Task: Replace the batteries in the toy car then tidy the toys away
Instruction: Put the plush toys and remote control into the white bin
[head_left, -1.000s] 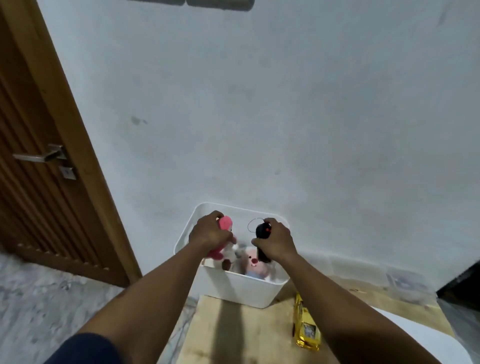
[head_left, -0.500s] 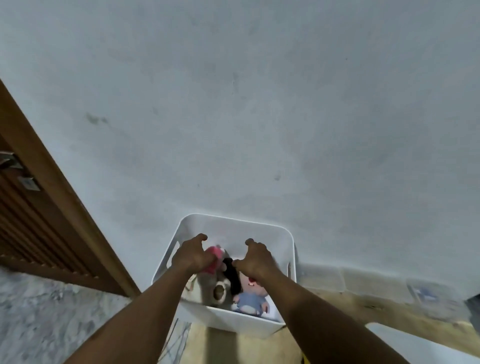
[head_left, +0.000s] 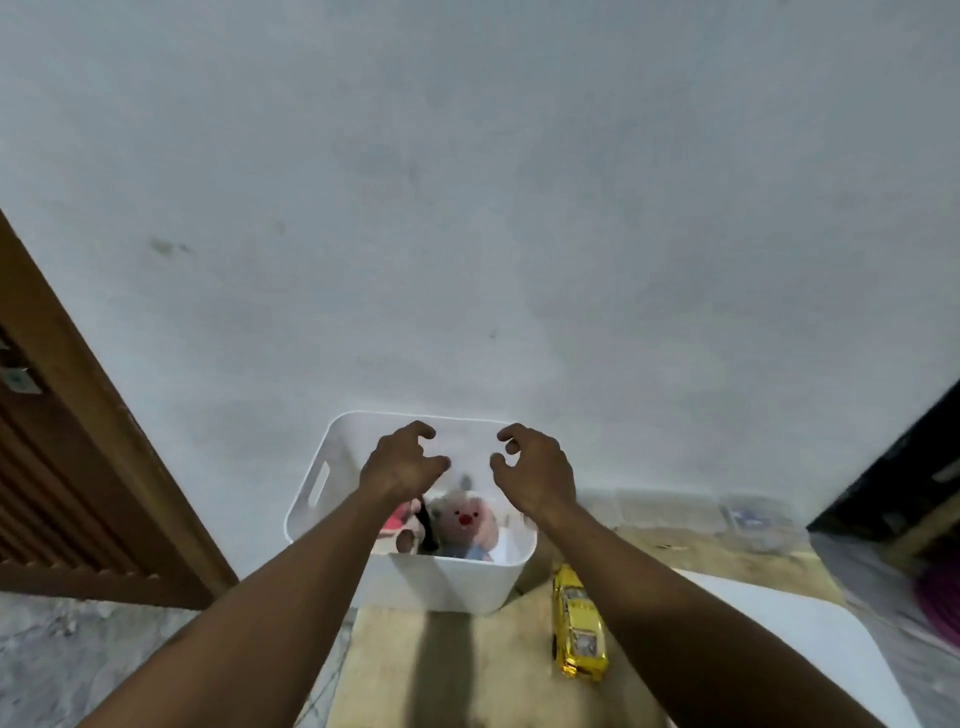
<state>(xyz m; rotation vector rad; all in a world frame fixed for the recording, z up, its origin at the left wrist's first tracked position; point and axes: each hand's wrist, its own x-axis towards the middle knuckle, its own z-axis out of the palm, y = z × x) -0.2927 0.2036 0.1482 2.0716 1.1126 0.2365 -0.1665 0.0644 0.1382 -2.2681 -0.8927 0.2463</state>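
Note:
A white plastic bin (head_left: 321, 480) stands on the wooden table (head_left: 467, 670) against the wall. Inside it lie a plush pig (head_left: 467, 522), a black remote (head_left: 427, 527) and a pink toy (head_left: 396, 518). Both my hands hover above the bin's opening and hold nothing: my left hand (head_left: 402, 462) over its left half, my right hand (head_left: 535, 467) over its right half, fingers loosely curled. The shiny yellow toy car (head_left: 577, 623) lies on the table just right of the bin, under my right forearm.
A plain white wall rises behind the bin. A wooden door (head_left: 62, 457) is on the left above a marble floor. A white board (head_left: 810, 639) lies on the table at the right, beside a dark piece of furniture (head_left: 904, 478).
Earlier my left hand held the pink toy and my right hand the black remote. Both lowered them into the bin and let go; my hands have risen out empty.

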